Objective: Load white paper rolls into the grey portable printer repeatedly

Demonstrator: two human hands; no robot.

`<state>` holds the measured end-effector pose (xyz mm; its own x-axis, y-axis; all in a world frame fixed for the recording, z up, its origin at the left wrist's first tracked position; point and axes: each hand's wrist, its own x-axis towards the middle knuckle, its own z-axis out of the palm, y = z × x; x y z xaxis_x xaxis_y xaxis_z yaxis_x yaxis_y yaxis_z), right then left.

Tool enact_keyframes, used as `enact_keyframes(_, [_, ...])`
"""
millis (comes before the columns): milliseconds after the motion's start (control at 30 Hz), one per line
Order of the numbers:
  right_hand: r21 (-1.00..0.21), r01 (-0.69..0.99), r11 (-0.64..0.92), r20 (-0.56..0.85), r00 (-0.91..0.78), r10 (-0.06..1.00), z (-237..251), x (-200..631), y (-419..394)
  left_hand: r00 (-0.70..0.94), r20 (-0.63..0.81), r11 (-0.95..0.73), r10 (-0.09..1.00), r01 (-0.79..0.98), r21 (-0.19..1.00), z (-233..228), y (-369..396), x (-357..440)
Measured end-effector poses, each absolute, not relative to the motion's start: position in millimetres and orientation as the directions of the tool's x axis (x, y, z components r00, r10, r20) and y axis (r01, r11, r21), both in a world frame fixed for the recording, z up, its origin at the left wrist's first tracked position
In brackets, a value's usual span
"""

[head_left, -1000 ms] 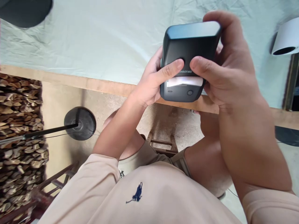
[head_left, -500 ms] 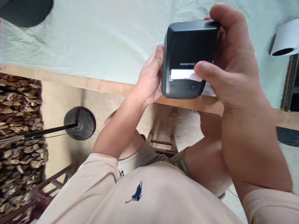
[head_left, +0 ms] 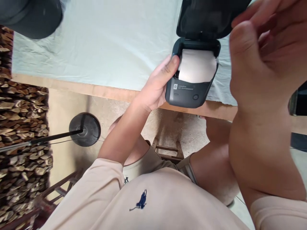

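We're holding a printer [head_left: 186,98] over the near table edge [head_left: 103,91].
Left hand [head_left: 157,84] clamping it, right hand [head_left: 265,60] at lid [head_left: 203,19], grip unclear; tilting could spill paper [head_left: 198,65].

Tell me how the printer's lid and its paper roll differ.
The lid is black, the paper roll white. The lid stands open; the paper roll sits inside the printer. The right hand is at the lid's edge; the left hand is nearer the paper roll. Both belong to the same printer.
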<state>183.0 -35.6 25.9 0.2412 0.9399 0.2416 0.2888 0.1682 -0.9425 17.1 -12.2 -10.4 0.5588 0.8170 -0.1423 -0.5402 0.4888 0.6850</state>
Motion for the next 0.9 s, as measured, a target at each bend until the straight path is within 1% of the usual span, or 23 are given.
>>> enact_keyframes(33, [-0.860,0.460,0.222,0.342,0.195,0.919,29.2,183.0,-37.3,0.559,-0.150,0.488,0.815,-0.526,0.697,-10.5,-13.4,18.1])
enact_keyframes(67, [-0.748,0.616,0.247,0.392,0.111,0.913,33.4,183.2,-39.1,0.548,-0.163,0.486,0.820,-0.518,0.704,-9.8,-14.5,19.3])
enact_keyframes(100, [-0.637,0.732,0.243,0.375,0.018,0.927,38.1,183.6,-40.5,0.525,-0.177,0.477,0.833,-0.517,0.711,-8.3,-15.6,20.4])
enact_keyframes(133, [-0.552,0.805,0.216,0.289,-0.059,0.955,43.1,184.1,-41.4,0.495,-0.184,0.460,0.849,-0.523,0.718,-6.5,-16.5,21.2])
enact_keyframes(167, [-0.481,0.858,0.178,0.184,-0.100,0.978,47.7,184.4,-41.7,0.474,-0.184,0.444,0.861,-0.527,0.724,-4.6,-17.2,21.6])
enact_keyframes(200, [-0.415,0.900,0.133,0.084,-0.107,0.991,51.6,184.5,-41.4,0.471,-0.179,0.437,0.864,-0.526,0.730,-3.0,-17.6,21.5])
enact_keyframes(267, [-0.297,0.954,0.041,-0.072,-0.065,0.995,56.2,183.9,-39.6,0.510,-0.162,0.448,0.845,-0.506,0.737,-1.5,-17.0,19.6])
enact_keyframes(333, [-0.219,0.976,-0.013,-0.149,-0.021,0.989,56.1,182.1,-37.8,0.548,-0.154,0.465,0.822,-0.490,0.737,-2.5,-15.2,16.3])
enact_keyframes(400, [-0.201,0.979,-0.010,-0.161,-0.023,0.987,53.7,180.1,-37.5,0.551,-0.168,0.472,0.818,-0.475,0.743,-4.6,-13.4,13.5])
enact_keyframes(533, [-0.243,0.969,0.047,-0.080,-0.069,0.994,54.7,179.6,-42.8,0.539,-0.214,0.488,0.815,-0.439,0.754,-7.2,-13.3,13.3])
enact_keyframes(567, [-0.281,0.958,0.065,-0.048,-0.082,0.996,56.8,180.7,-44.7,0.515,-0.237,0.494,0.824,-0.446,0.746,-7.5,-13.8,14.1])
enact_keyframes(600, [-0.346,0.934,0.084,-0.014,-0.095,0.995,59.0,182.2,-46.4,0.491,-0.258,0.498,0.832,-0.456,0.738,-8.0,-14.1,15.0])
enact_keyframes(633, [-0.446,0.889,0.102,0.024,-0.102,0.994,60.3,184.0,-47.4,0.477,-0.268,0.499,0.837,-0.464,0.732,-8.7,-14.2,15.6])
enact_keyframes(667, [-0.576,0.808,0.121,0.082,-0.090,0.993,60.3,186.0,-47.3,0.477,-0.262,0.495,0.839,-0.469,0.731,-9.7,-13.7,15.9])
enact_keyframes(700, [-0.719,0.682,0.134,0.143,-0.044,0.989,58.1,188.2,-45.9,0.491,-0.251,0.496,0.834,-0.467,0.732,-10.9,-12.9,15.7])
enact_keyframes(733, [-0.850,0.508,0.138,0.180,0.035,0.983,53.5,190.5,-43.1,0.512,-0.241,0.501,0.824,-0.462,0.732,-12.1,-11.6,15.3])
enact_keyframes(767, [-0.943,0.309,0.126,0.174,0.131,0.976,46.4,193.0,-39.2,0.533,-0.241,0.516,0.811,-0.459,0.724,-13.1,-10.1,14.5])
enact_keyframes(800, [-0.987,0.125,0.100,0.126,0.227,0.966,37.4,195.6,-34.7,0.548,-0.255,0.541,0.796,-0.458,0.706,-13.8,-8.5,13.7])
enact_keyframes(833, [-0.999,-0.022,0.040,0.032,0.285,0.958,27.1,198.5,-30.3,0.563,-0.282,0.576,0.777,-0.455,0.679,-14.1,-7.0,13.0])
enact_keyframes(867, [-0.996,-0.087,-0.014,-0.041,0.320,0.947,16.5,201.6,-26.6,0.572,-0.305,0.604,0.762,-0.458,0.652,-14.2,-5.8,12.4])
enact_keyframes(900, [-0.995,-0.090,-0.049,-0.078,0.356,0.931,6.4,205.1,-24.2,0.576,-0.318,0.621,0.753,-0.464,0.631,-14.0,-5.0,12.1])
